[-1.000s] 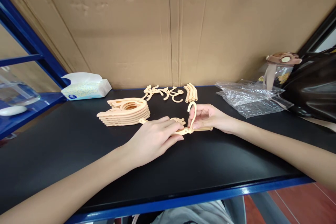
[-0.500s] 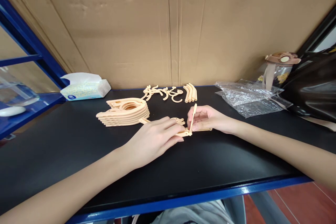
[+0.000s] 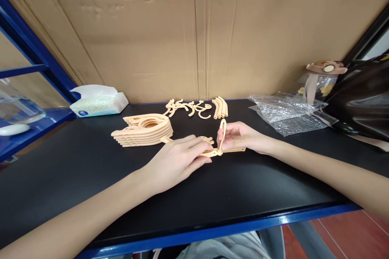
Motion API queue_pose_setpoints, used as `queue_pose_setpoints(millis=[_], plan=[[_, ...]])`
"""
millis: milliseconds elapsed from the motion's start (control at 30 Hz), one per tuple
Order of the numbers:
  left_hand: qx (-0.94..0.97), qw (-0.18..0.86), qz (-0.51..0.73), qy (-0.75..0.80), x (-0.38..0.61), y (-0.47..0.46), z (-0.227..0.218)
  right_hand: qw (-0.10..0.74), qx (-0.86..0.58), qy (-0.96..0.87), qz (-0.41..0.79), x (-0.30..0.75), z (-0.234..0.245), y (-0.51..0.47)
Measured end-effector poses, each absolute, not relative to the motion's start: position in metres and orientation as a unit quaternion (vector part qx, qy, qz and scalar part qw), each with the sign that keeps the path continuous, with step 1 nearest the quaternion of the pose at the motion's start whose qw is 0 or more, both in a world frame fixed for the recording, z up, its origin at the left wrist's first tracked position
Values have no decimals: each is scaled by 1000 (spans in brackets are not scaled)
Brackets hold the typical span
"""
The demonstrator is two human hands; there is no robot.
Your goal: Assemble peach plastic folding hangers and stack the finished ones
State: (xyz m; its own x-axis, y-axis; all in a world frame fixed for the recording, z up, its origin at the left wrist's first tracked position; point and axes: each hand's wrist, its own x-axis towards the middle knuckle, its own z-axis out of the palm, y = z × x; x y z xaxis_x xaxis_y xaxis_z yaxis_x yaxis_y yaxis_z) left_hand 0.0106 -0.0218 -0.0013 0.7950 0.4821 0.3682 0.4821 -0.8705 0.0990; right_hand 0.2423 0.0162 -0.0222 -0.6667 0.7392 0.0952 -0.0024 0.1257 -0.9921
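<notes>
On the black tabletop, my left hand [image 3: 182, 158] is closed over a cream plastic hanger arm [image 3: 209, 153], hiding most of it. Its narrow end pokes out past the knuckles on the left. My right hand [image 3: 235, 135] pinches an upright cream hanger hook [image 3: 223, 129] whose base sits at the joint beside the left fingertips. Another hanger arm runs out to the right beneath the right hand. Part of a further cream piece [image 3: 208, 140] shows just behind the left fingers. A stack of folded cream hangers [image 3: 146, 130] lies to the left of my hands.
Loose hooks [image 3: 191, 108] and several curved hanger arms [image 3: 220, 107] lie along the back edge. A tissue pack [image 3: 99, 103] stands at back left. Crumpled clear plastic bags [image 3: 285, 113], a bottle [image 3: 325, 75] and a dark bag [image 3: 361, 99] occupy the right side.
The hook in my right fingers has turned about its upright stem; it was seen edge-on and now shows its curve. Both hands stay in nearly the same place.
</notes>
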Motion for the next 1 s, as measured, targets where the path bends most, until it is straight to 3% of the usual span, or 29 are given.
queue_pose_setpoints(millis=[467, 1000], plan=[[948, 14, 188, 256, 10, -22, -2, 304, -290, -706, 570, 244, -19, 17], [958, -101, 177, 202, 11, -24, -4, 288, -268, -708, 587, 243, -22, 17]])
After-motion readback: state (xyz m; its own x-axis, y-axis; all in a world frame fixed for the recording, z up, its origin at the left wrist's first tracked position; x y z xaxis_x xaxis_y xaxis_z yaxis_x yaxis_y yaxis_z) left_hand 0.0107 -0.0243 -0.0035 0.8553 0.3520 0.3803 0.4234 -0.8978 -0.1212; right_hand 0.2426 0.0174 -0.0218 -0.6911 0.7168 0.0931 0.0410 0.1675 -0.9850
